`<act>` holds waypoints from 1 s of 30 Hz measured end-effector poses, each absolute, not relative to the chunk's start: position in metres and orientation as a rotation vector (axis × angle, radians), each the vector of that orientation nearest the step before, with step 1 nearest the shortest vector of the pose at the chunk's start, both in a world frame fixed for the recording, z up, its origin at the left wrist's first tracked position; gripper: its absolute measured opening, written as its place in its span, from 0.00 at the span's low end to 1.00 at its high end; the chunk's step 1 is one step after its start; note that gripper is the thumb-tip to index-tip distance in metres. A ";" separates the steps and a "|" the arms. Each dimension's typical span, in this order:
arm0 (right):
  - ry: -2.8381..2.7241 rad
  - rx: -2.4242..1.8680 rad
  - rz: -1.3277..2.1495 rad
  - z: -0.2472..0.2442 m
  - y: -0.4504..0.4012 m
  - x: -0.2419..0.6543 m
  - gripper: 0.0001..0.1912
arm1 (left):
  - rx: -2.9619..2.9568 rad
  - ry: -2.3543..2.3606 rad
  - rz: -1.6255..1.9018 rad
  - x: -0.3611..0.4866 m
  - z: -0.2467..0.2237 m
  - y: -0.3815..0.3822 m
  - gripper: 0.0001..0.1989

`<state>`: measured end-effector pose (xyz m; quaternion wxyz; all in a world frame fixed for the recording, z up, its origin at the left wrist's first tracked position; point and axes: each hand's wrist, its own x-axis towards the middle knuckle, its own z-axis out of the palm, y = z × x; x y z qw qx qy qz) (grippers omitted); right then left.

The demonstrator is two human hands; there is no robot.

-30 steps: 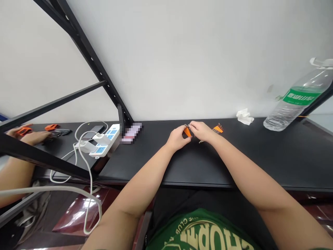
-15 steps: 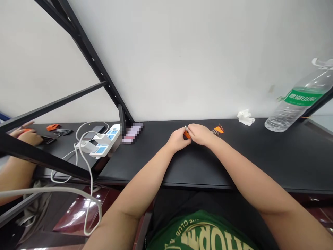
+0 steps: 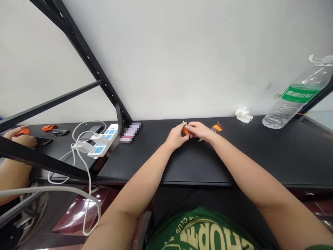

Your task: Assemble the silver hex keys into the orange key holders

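My left hand (image 3: 176, 138) is closed round a small orange plastic holder (image 3: 185, 130), with a short metal piece sticking up at its top. My right hand (image 3: 199, 131) meets it from the other side, thumb and fingertips pinched at the holder's edge. Whether those fingertips also grip something small is too fine to see. Just beyond my right wrist, a set of hex keys (image 3: 215, 128) lies on the black table (image 3: 197, 166). Its thin metal rods run through an orange clip, and their lower ends show beneath my right hand.
Crumpled tissue (image 3: 244, 115) and a large clear bottle (image 3: 291, 95) stand to the right by the wall. Leftward are a blurred-out flat item (image 3: 130, 132), a white power strip (image 3: 105, 140) with cables and a black metal frame (image 3: 101, 74). Behind it, another person's hands (image 3: 22, 137) hold an orange piece.
My right hand has turned and opened slightly away from my left, so more of the orange holder shows. Rod ends of the hex keys on the table now appear below my right hand.
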<state>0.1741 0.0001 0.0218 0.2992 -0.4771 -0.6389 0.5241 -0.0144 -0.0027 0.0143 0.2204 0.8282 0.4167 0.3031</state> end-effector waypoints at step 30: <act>-2.412 -1.551 0.600 0.027 -0.011 0.197 0.03 | 2.159 1.201 0.745 -0.024 -0.003 0.010 0.30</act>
